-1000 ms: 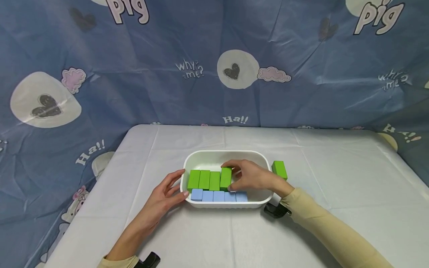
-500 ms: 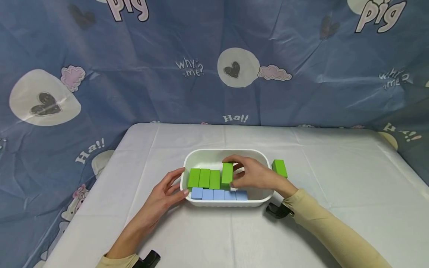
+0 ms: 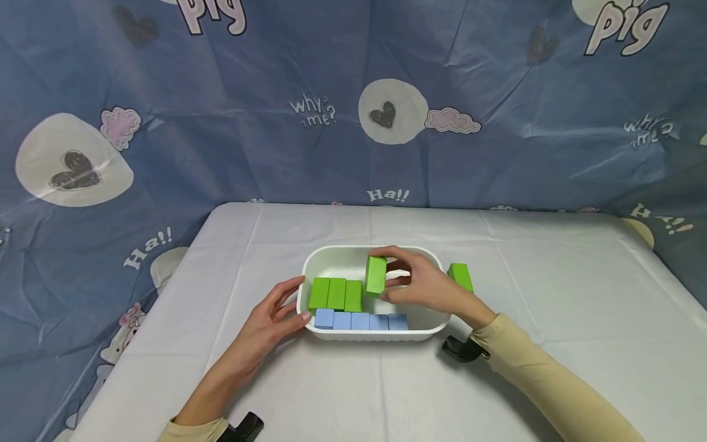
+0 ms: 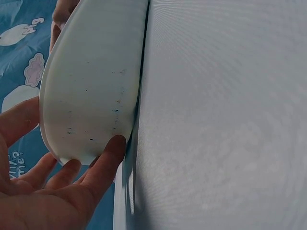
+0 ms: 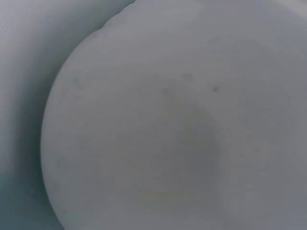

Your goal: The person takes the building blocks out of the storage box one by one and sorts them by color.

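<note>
My left hand (image 3: 269, 323) holds the left end of a white plastic tub (image 3: 374, 336), thumb at the front side and fingers spread round the end. In the left wrist view that hand (image 4: 72, 177) touches the tub's outer wall (image 4: 91, 86). Between thumb and fingertips my right hand (image 3: 422, 283) pinches a green block (image 3: 375, 276), tilted and raised above the tub's floor. Left of it, 3 green blocks (image 3: 336, 294) stand side by side. Along the front wall runs a row of several light blue blocks (image 3: 360, 321). The right wrist view shows only the tub's blurred white wall (image 5: 168, 120).
Another green block (image 3: 461, 277) lies on the white-covered table (image 3: 530, 362), just right of the tub and partly behind the right wrist. A blue printed cloth (image 3: 265, 153) hangs behind the table.
My right hand has lifted the fourth green block out of the row, up and away toward the back, leaving a gap beside the others. My left hand keeps its place.
</note>
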Available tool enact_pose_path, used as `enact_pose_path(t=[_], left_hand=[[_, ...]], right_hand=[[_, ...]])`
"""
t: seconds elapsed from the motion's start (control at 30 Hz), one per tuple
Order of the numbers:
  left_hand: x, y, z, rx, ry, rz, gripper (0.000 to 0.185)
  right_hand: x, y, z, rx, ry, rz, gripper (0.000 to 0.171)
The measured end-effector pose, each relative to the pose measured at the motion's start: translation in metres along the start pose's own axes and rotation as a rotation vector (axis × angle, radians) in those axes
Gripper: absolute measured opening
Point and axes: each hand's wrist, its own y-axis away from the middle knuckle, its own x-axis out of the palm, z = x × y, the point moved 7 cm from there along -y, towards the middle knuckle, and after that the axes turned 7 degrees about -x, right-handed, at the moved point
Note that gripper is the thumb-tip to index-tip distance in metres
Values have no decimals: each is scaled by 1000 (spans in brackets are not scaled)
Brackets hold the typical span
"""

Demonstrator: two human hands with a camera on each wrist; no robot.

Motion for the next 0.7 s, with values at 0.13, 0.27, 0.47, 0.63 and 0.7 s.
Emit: enact_pose_path(t=[0.13,0.27,0.47,0.63,0.7], left_hand=[[0,0,0,0,-2,-4,66],[0,0,0,-4,0,-9,66],[0,0,0,0,2,-7,67],[0,0,0,8,8,2,68],[0,1,0,8,10,5,68]], right_hand=[[-6,5,8,2,-44,-10,67],[-18,11,16,-17,-35,-11,67],[-37,22,16,-22,15,-20,66],[-53,36,12,0,23,-49,67],[-60,41,10,27,28,-65,67]])
